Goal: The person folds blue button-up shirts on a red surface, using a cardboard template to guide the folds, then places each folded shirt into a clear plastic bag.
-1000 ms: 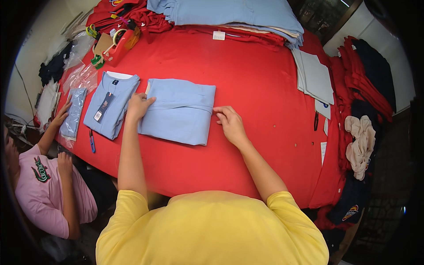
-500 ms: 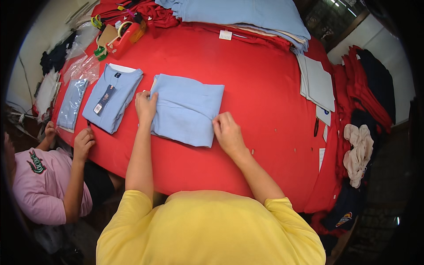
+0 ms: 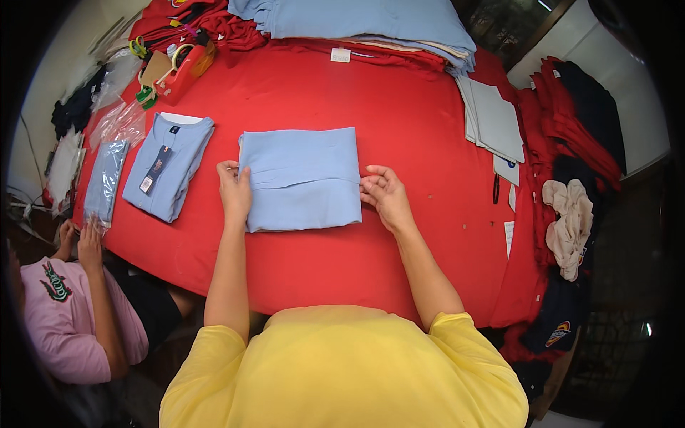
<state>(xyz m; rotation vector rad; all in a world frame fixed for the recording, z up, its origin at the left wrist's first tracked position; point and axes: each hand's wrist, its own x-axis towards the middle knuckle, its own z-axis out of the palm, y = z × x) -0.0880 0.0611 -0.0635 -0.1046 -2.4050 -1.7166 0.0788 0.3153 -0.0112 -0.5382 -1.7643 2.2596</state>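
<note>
A light blue garment, folded into a near-square with a crease across its middle, lies flat on the red-covered table in front of me. At its left edge, my left hand has its thumb and fingers closed on the cloth. My right hand is beside the right edge, fingers loosely curved and apart, the tips touching or almost touching the cloth. To the left lies a folded light blue shirt with a dark hang tag. Beyond it is a light blue garment in a clear bag.
A co-worker in a pink shirt sits at the left, hands by the bagged garment. A red tape dispenser stands at the back left. Light blue garments are stacked at the back. Grey-white sheets and a beige cloth lie right.
The folded garment now lies squarer, its tilt gone. My right hand has loosened its fingers and moved slightly up and right. The co-worker's hand has moved left to the bagged garment.
</note>
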